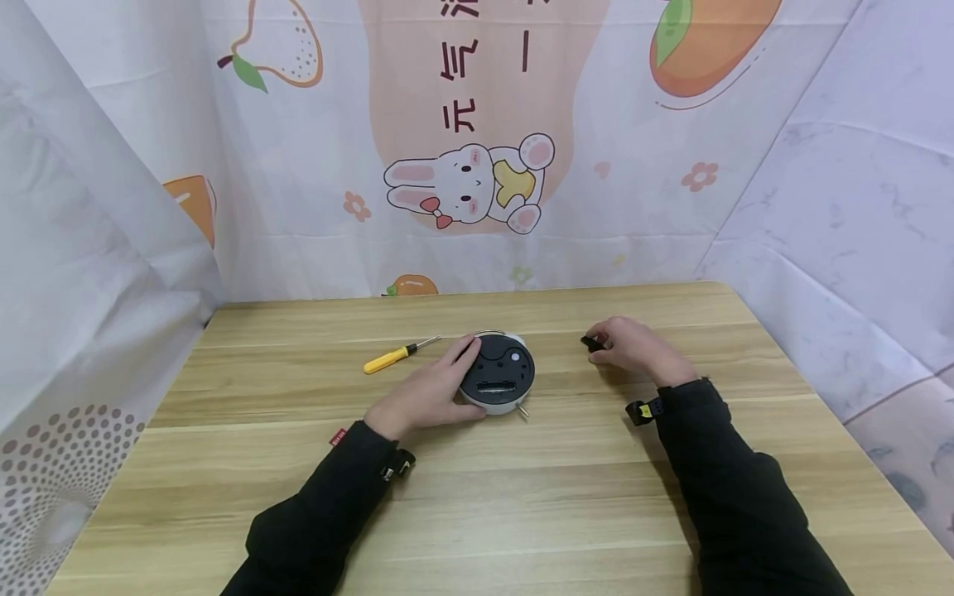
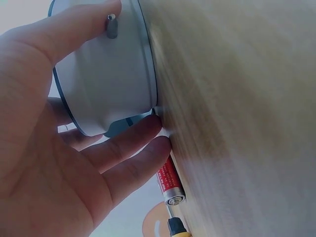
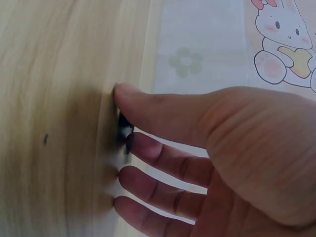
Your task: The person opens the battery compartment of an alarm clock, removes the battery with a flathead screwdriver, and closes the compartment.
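A round alarm clock (image 1: 498, 370) lies on the table with its black back up and its battery slot uncovered. My left hand (image 1: 428, 389) holds it from the left side, thumb and fingers spread round the white casing (image 2: 106, 74). To the right, my right hand (image 1: 633, 348) pinches a small black piece (image 1: 593, 343) between thumb and fingers, close over the table. In the right wrist view this piece (image 3: 123, 126) is mostly hidden by the fingers. A red battery (image 2: 169, 182) lies just past my left fingertips in the left wrist view.
A yellow-handled screwdriver (image 1: 387, 358) lies left of the clock. A tiny dark speck (image 3: 46, 139) shows on the tabletop in the right wrist view. The wooden table (image 1: 522, 513) meets a printed cloth (image 1: 298, 207) at its back edge.
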`<state>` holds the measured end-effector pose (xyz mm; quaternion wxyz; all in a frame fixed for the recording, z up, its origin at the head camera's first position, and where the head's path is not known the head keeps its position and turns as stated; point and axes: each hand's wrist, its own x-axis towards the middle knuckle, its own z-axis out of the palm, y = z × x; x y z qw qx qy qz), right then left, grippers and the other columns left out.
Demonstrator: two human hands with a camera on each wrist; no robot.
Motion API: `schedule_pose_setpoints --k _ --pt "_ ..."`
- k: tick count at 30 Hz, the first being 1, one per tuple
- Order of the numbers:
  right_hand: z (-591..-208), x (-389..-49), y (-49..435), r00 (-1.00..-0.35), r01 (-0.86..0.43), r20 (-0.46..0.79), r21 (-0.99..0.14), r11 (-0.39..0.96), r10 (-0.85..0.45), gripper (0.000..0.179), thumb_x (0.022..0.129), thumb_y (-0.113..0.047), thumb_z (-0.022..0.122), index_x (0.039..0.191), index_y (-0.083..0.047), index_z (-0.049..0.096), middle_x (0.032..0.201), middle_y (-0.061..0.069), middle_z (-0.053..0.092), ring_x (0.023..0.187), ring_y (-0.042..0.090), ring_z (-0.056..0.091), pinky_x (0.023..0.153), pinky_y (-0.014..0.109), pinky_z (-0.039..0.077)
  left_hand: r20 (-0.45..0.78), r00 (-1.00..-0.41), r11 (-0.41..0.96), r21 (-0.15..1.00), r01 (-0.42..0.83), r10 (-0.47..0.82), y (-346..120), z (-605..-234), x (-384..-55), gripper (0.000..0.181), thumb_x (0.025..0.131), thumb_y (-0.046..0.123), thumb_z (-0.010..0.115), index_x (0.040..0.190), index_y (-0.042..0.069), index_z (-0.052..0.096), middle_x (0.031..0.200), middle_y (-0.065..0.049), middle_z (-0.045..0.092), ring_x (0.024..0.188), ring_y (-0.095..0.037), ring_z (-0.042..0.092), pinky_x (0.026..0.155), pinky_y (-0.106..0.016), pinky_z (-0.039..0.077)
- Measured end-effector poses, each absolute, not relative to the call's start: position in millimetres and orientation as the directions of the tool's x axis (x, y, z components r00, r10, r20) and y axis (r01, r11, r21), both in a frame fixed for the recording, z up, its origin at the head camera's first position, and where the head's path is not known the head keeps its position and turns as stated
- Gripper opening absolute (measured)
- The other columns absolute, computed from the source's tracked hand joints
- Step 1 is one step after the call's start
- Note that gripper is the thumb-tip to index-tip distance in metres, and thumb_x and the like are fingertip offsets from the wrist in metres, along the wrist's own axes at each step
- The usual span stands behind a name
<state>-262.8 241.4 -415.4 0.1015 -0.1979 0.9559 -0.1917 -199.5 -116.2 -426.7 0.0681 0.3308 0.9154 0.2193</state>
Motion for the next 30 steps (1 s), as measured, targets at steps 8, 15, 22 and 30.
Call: schedule_pose_setpoints --k 8,15,22,30 --pt "-416.0 -261.2 240.8 -0.898 -0.337 -0.131 -0.410 0.847 -0.421 0.037 0.092 -0.011 0.075 0.123 0.007 0.066 0.096 0.013 0.064 0.083 0.026 0.056 0.078 0.045 0.046 0.021 -0.770 0.683 0.449 0.577 0.637 -115.7 -426.2 -199.0 0.106 0.088 0.044 0.079 0.162 0.004 0.016 0.168 -0.016 0.011 0.147 -0.033 0.032 0.113 -0.045 0.037" --pt "-416.6 -261.6 240.9 -0.894 -0.347 -0.130 -0.405 0.846 -0.430 0.036 0.094 -0.012 0.072 0.125 0.006 0.066 0.097 0.012 0.065 0.083 0.024 0.056 0.078 0.044 0.046 0.013 -0.777 0.688 0.455 0.565 0.629 -115.7 -425.6 -198.5 0.106 0.088 0.044 0.079 0.162 0.005 0.015 0.169 -0.014 0.009 0.148 -0.032 0.031 0.113 -0.045 0.037" --pt "-415.3 -260.7 240.1 -0.893 -0.351 -0.129 -0.403 0.845 -0.432 0.036 0.095 -0.011 0.071 0.125 0.007 0.065 0.099 0.014 0.066 0.085 0.025 0.058 0.080 0.045 0.046 0.013 -0.775 0.684 0.462 0.565 0.631 -116.1 -425.2 -197.7 0.105 0.088 0.044 0.079 0.162 0.005 0.015 0.169 -0.014 0.009 0.148 -0.031 0.030 0.113 -0.045 0.036" --pt "-414.3 -260.9 239.1 -0.898 -0.353 -0.113 -0.392 0.850 -0.425 0.033 0.097 -0.008 0.064 0.126 0.007 0.065 0.102 0.017 0.068 0.088 0.027 0.061 0.081 0.047 0.049 0.021 -0.773 0.682 0.456 0.572 0.634 -116.2 -426.6 -198.8 0.106 0.088 0.045 0.079 0.162 0.005 0.015 0.169 -0.015 0.009 0.147 -0.032 0.032 0.113 -0.045 0.037"
